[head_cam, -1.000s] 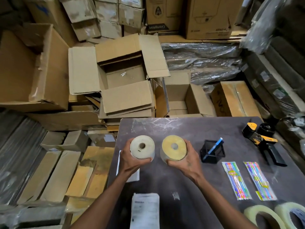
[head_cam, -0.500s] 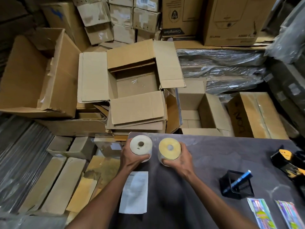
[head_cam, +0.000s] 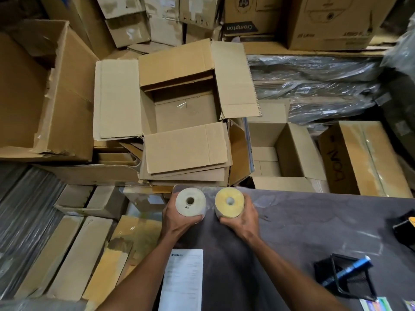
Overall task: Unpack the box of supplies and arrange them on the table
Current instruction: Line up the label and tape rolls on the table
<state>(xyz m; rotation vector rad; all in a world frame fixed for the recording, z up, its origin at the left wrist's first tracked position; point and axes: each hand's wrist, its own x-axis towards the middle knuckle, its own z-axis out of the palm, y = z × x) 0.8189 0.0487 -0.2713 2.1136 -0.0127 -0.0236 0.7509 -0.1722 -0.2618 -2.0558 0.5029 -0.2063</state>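
Observation:
My left hand (head_cam: 177,218) grips a white roll (head_cam: 190,204) standing on end at the far left corner of the dark table (head_cam: 303,225). Beside it, a small gap apart, my right hand (head_cam: 241,218) grips a yellowish roll (head_cam: 229,202), also on end. Beyond the table edge an open cardboard box (head_cam: 184,108) shows a bare bottom.
A printed sheet (head_cam: 183,279) lies near the table's left edge. A black mesh holder (head_cam: 345,277) with a blue pen (head_cam: 347,269) stands at the right. Coloured packets (head_cam: 377,305) and a black tape dispenser (head_cam: 405,230) sit at the frame's right. Cardboard boxes crowd the floor around.
Both hands have carried the two rolls away from me toward the table's far left corner. The view has shifted up and left, so the right-side supplies slid out of frame.

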